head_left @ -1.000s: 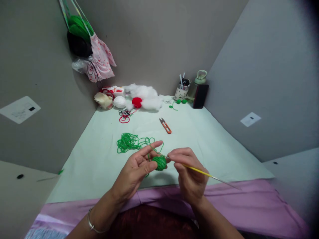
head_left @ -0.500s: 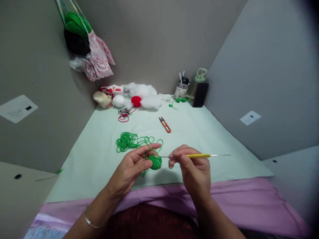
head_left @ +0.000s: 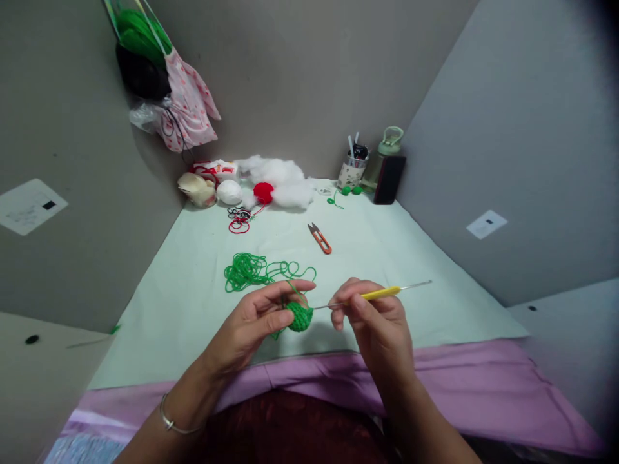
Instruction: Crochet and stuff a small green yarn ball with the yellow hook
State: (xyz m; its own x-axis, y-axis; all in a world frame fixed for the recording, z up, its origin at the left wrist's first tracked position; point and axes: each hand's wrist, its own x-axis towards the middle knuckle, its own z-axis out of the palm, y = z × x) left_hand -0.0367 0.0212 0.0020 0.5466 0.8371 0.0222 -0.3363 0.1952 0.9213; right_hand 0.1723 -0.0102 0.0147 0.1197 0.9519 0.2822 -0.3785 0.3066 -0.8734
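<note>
My left hand [head_left: 258, 322] pinches a small rounded piece of green crochet [head_left: 300, 317] between thumb and fingers, its index finger stretched out with green yarn running over it. In my right hand [head_left: 380, 322] is a crochet hook [head_left: 382, 294] with a yellow handle, held like a pencil. The hook's thin metal tip meets the right edge of the green piece; whether it sits inside a stitch is too small to tell. Behind my left hand a loose tangle of green yarn [head_left: 245, 270] lies on the cloth, a strand leading toward the piece.
Orange thread snips [head_left: 320, 239] lie mid-table. Along the back stand white stuffing [head_left: 278, 174], a red yarn ball [head_left: 264, 193], a white ball [head_left: 229, 192], a pen cup [head_left: 351, 173], a bottle [head_left: 374, 169] and a phone [head_left: 391, 180]. Bags [head_left: 188, 103] hang at the left wall.
The hook has tilted, its far end now higher and further left. My right hand has turned slightly with it. The green piece stays in my left hand, shifted slightly left.
</note>
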